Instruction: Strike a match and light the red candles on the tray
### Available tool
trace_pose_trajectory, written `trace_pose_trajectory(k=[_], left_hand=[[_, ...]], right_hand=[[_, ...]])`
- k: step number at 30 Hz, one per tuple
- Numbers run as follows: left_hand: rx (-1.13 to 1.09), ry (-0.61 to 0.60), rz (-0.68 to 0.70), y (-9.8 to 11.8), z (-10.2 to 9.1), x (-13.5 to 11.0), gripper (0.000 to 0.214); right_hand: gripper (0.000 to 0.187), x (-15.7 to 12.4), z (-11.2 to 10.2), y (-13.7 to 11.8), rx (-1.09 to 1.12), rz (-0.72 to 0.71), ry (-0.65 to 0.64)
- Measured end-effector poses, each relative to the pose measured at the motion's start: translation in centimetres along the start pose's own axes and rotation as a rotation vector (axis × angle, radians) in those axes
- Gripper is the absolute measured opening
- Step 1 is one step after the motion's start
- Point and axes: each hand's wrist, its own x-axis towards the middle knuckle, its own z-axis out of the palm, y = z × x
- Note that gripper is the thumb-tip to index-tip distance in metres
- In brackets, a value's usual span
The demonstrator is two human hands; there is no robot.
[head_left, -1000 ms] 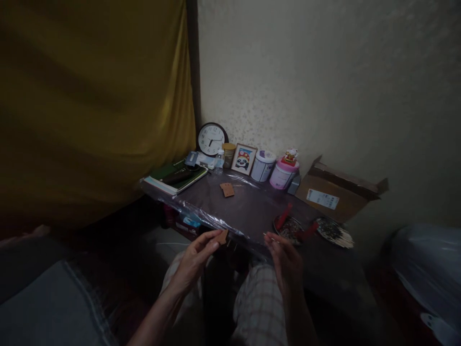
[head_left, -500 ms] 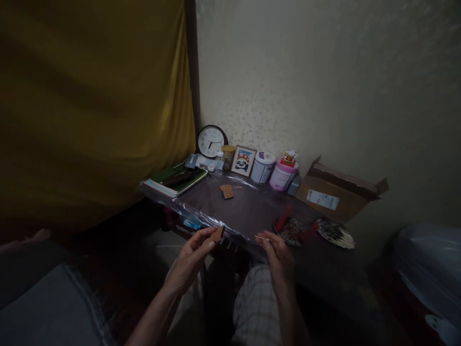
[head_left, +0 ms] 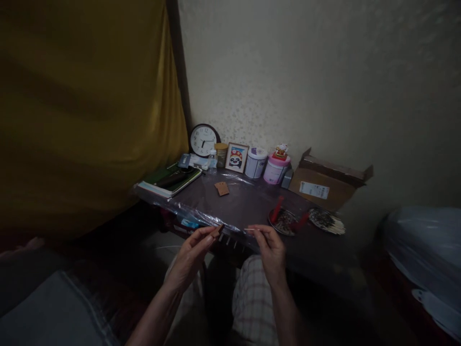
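My left hand (head_left: 192,252) pinches a small flat brown piece (head_left: 217,232) with a dark edge between thumb and fingers. Across from it, my right hand (head_left: 271,247) grips a thin pale stick (head_left: 251,229) whose end points left towards the brown piece; a gap separates the two. Both hands are raised at the table's near edge. Further back on the dark table (head_left: 241,204) lie more flat brown pieces (head_left: 222,188) with small dark marks, overlapping each other. Right of my right hand, a round dish (head_left: 286,224) holds small dark bits and red tube-like objects (head_left: 277,209).
Another dish carries many pale sticks (head_left: 334,225). Along the wall stand a clock (head_left: 203,140), a jar (head_left: 221,156), a framed panda picture (head_left: 236,157), a white tub (head_left: 256,163), a pink tub (head_left: 275,172) and a cardboard box (head_left: 324,185). Books (head_left: 169,180) lie at the left.
The view has shifted slightly, so the table things appear further left. My right hand has moved left, bringing the stick closer to the brown piece. Both grips stay the same.
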Motion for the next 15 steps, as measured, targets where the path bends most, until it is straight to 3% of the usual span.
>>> trace_pose_trajectory(k=[9,15], left_hand=[[0.017,-0.045,-0.026,-0.3,1.9,-0.8,0.023],[0.07,-0.053,-0.023,-0.3,3.2,-1.2,0.025]], right_hand=[[0.01,-1.4,1.2,-1.4,-0.158,-0.28,-0.009],[0.02,-2.4,0.9,-0.8,-0.354,-0.504,-0.118]])
